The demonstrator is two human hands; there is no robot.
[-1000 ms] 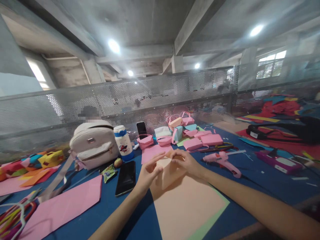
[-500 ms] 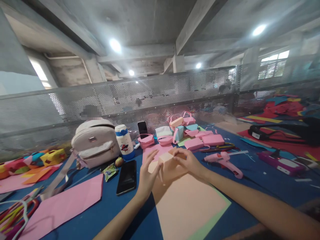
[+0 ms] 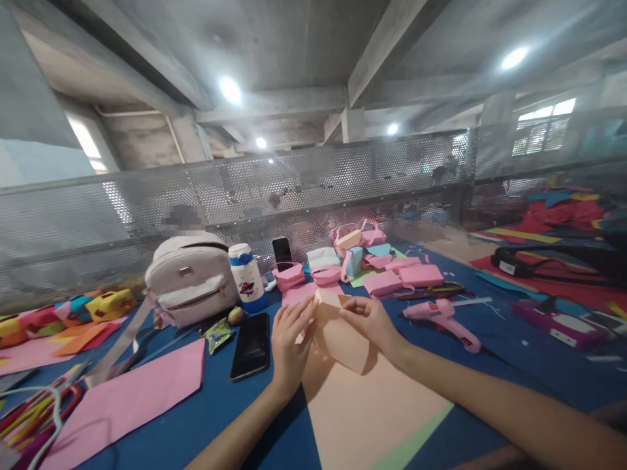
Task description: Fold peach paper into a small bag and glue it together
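Observation:
A folded peach paper piece (image 3: 341, 336) is held between my two hands, its broad flap tilted down toward me. My left hand (image 3: 292, 339) closes on its left edge, fingers together. On its upper right, my right hand (image 3: 375, 324) pinches the paper between thumb and fingers. Beneath lies a large peach sheet (image 3: 372, 418) with a green sheet (image 3: 416, 438) showing under its right edge. A pink glue gun (image 3: 443, 318) rests to the right of my right hand. Left of my left hand lies a black phone (image 3: 251, 346).
A pale backpack (image 3: 191, 281), a bottle (image 3: 247, 277) and small pink paper bags (image 3: 382, 282) stand behind. Pink paper (image 3: 132, 398) and scissors (image 3: 44, 411) lie left. A purple device (image 3: 561, 323) is at the right, before a perforated metal screen (image 3: 313, 189).
The folded peach piece has turned, so its broad flap now faces me. My left fingers have closed in on it from a spread pose. The view has shifted slightly.

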